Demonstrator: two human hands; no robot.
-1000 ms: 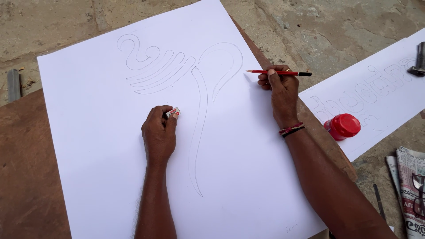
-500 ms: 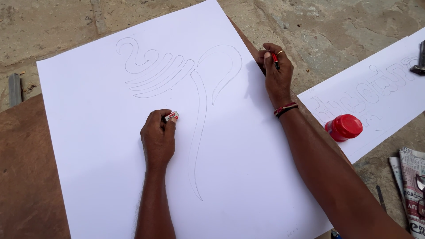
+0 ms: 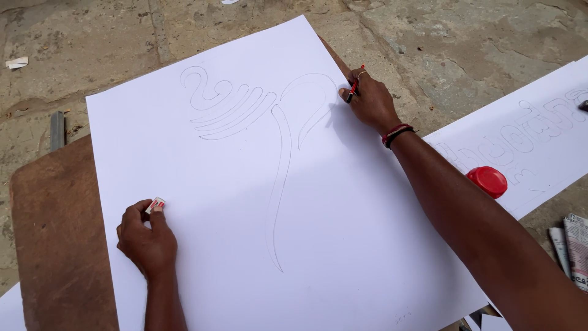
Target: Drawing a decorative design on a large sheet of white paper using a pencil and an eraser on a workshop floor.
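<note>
On the white sheet (image 3: pixel 245 202), an apparent eraser (image 3: pixel 155 205) is pinched by the left hand (image 3: pixel 147 239), a red pencil (image 3: pixel 354 85) gripped by the right hand (image 3: pixel 369 101).

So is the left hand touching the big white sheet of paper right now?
Touching. In the head view the left hand, pinching a small eraser, rests flat on the white sheet near its left edge, with no gap under the knuckles.

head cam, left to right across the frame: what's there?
Brown board → left hand pinching a small eraser → large white sheet with a pencilled outline → right hand holding a red pencil → red cap → second white sheet → folded newspaper.
</note>
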